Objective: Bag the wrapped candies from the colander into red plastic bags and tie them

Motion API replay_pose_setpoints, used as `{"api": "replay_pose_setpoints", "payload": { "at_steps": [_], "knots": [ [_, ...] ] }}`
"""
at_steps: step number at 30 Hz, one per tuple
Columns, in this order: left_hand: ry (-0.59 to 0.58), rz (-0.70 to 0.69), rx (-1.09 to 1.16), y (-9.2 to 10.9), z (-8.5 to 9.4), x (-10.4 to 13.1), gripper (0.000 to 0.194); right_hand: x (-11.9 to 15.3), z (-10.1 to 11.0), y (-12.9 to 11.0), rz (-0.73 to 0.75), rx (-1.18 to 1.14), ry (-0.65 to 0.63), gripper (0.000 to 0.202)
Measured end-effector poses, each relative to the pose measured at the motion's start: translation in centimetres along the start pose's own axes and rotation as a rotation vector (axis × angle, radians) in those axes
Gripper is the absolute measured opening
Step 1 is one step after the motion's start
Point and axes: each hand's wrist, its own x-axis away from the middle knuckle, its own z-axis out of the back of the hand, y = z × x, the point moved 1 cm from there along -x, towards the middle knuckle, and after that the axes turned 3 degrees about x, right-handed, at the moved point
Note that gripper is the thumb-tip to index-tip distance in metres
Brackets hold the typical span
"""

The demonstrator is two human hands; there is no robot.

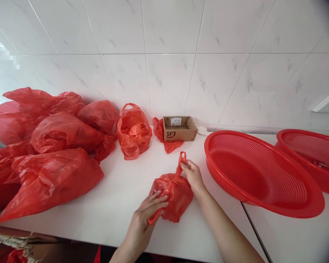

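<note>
A small red plastic bag (181, 202), gathered at its top, rests on the white table (120, 212) in front of me. My right hand (193, 175) pinches one of its handle loops, which stands up at the bag's upper right. On the bag's near left side, my left hand (146, 215) is closed around the other handle, whose end pokes out below the fingers. What the bag contains is hidden by the plastic.
Several filled red bags (57, 179) are heaped at the left. An open red bag (134, 133) and a cardboard box (180, 133) stand near the tiled wall. At the right are a large red plastic basket (241, 179) and a second basket (304, 135) with small items inside.
</note>
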Motion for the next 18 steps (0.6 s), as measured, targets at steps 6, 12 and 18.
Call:
{"api": "replay_pose_setpoints", "payload": {
  "at_steps": [6, 12, 18],
  "knots": [
    [-0.014, -0.086, -0.056, 3.1, 1.2, 1.2, 0.030, -1.1, -0.1, 1.1, -0.021, 0.011, 0.023, 0.035],
    [-0.020, -0.143, -0.016, 4.4, 1.2, 0.6, 0.026, -1.6, -0.1, 1.7, -0.002, 0.025, 0.055, 0.036],
    [0.004, 0.131, 0.114, 3.6, 0.5, 1.4, 0.023, -1.8, 0.4, 1.5, -0.001, 0.028, 0.068, 0.037]
  ]
}}
